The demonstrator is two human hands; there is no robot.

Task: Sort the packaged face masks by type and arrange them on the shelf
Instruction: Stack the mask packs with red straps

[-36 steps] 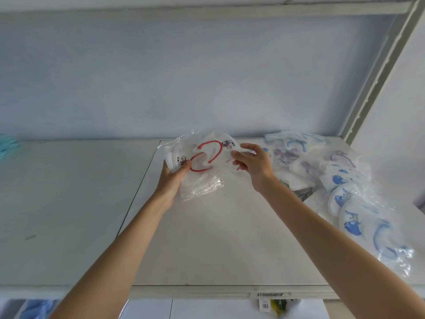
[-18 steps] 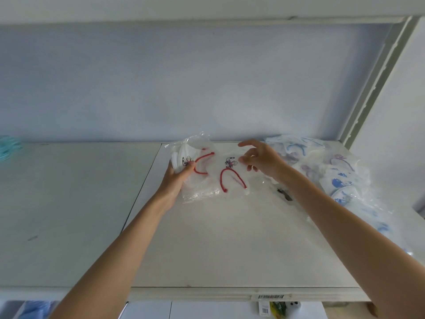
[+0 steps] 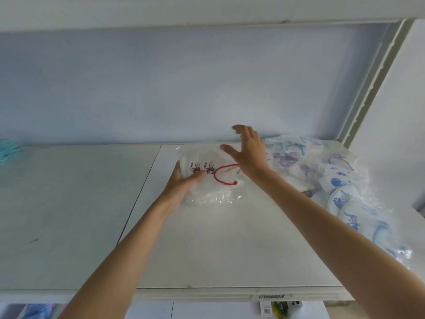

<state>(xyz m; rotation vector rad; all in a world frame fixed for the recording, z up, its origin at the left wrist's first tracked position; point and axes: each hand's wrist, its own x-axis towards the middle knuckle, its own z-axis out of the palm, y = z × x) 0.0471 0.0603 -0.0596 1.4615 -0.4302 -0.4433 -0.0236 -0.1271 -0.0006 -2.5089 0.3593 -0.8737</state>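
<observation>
clear crinkly plastic wraps the red-strapped masks [image 3: 208,178], a small stack lying far back on the shelf [image 3: 230,249], just left of the blue-printed pile [image 3: 345,187]. the left hand [image 3: 181,183] has its grip on the stack's left edge, thumb on top. the right hand [image 3: 248,153] hovers over it, fingers spread wide, holding nothing. these look feather-light, soft and slippery, likely to slide apart; i'd pinch the bundle at both edges, not by the loose wrapper.
</observation>
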